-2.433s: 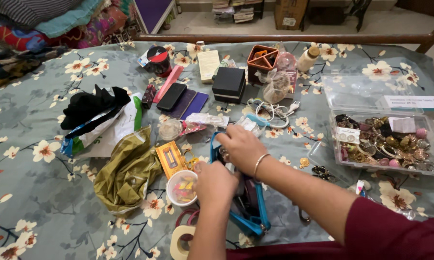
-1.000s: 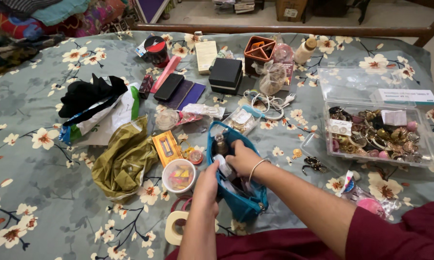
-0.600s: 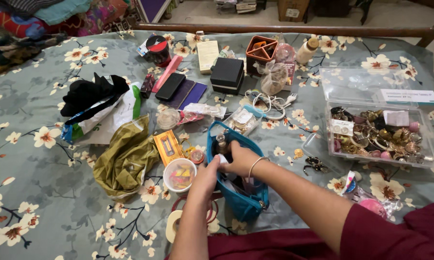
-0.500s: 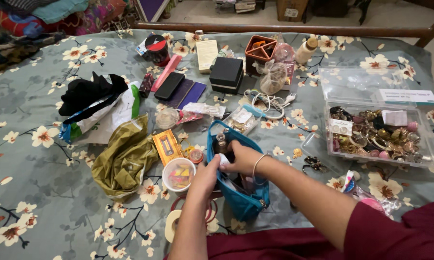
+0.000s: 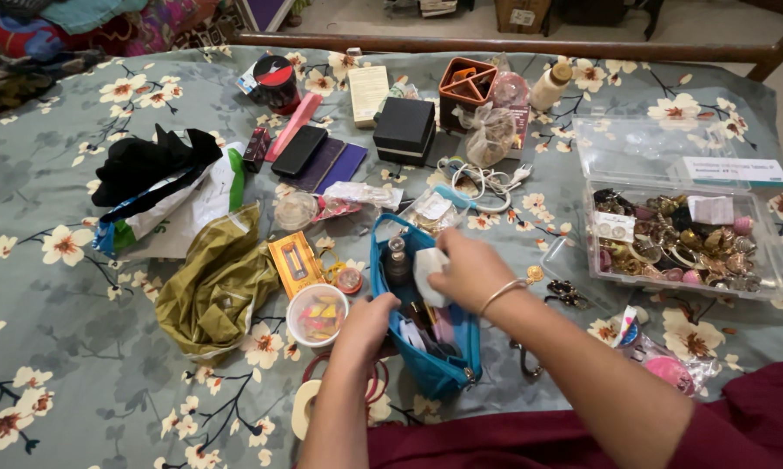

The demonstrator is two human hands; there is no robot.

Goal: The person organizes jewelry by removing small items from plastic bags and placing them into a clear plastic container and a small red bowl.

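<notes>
Blue pouch (image 5: 439, 369) gripped by left hand (image 5: 367, 320); right hand (image 5: 471, 269) clasps white item (image 5: 426, 271); candy cup (image 5: 317, 314) beside.

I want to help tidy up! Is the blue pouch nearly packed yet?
Partly. The blue pouch already holds a small bottle and other bits. In hand: the right hand grips a small white item over the opening while the left hand holds the pouch's edge. Left: plenty lies around loose, like the black box and white cable.
</notes>
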